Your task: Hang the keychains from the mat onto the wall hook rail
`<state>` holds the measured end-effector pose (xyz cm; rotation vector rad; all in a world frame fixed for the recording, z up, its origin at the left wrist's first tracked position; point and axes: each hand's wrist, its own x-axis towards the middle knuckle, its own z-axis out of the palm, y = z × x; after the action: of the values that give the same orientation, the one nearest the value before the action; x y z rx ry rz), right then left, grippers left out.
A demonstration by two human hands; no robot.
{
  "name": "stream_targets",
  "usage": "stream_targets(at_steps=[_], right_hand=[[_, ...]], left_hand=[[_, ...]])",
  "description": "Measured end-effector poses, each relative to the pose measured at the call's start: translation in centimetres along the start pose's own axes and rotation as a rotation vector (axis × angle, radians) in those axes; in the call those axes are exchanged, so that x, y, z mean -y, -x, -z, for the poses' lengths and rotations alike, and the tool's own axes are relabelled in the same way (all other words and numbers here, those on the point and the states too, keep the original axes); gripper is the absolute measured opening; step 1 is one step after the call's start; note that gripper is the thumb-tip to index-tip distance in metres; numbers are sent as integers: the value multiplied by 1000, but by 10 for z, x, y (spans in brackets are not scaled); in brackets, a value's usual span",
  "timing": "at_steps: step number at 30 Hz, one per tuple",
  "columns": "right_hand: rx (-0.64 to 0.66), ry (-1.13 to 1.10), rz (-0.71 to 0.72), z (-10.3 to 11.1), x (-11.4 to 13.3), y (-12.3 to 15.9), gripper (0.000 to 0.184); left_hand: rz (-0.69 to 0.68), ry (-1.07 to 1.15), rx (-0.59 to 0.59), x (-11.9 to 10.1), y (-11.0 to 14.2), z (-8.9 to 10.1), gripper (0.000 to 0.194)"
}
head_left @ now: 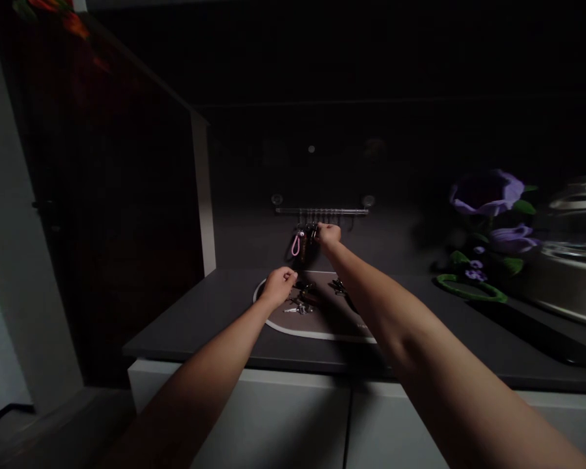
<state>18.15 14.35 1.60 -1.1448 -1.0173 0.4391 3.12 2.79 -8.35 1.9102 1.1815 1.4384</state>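
Note:
My right hand (330,236) is raised to the hook rail (322,212) on the back wall. Its fingers are pinched on a small dark set of keys (314,232) just under the hooks. Beside it on the left hangs a pink loop strap (295,245). Lower down, my left hand (279,285) hovers over the left part of a mat (322,334), fingers curled together; whatever they hold, if anything, cannot be made out. Several loose keys (299,309) lie near it on the mat. Another bunch of keys (339,286) lies farther right, partly behind my right forearm.
The mat rests on a dark countertop (195,319) above white cabinets (293,404). Purple flowers (488,195) with a green ring (471,290) at their base stand at the right, next to a large shiny container (571,260). A dark door (127,215) is at the left.

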Motion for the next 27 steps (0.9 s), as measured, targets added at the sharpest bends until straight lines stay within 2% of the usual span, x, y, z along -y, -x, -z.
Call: stream_targets(at_steps=[7,14,21,27], right_hand=[[65,-88,-5,8,-6,7,23],[132,-213,-99,15,0,17,7],[231,-179,-87,21,3,25,9],[256,-155,-115,33,8,37,8]], left_hand=[[12,45,-4,-1,1,0,17],[20,57,-6,-1,1,0,16],[20,85,-16,3,-1,0,14],[40,167,-45,1,-1,0,9]])
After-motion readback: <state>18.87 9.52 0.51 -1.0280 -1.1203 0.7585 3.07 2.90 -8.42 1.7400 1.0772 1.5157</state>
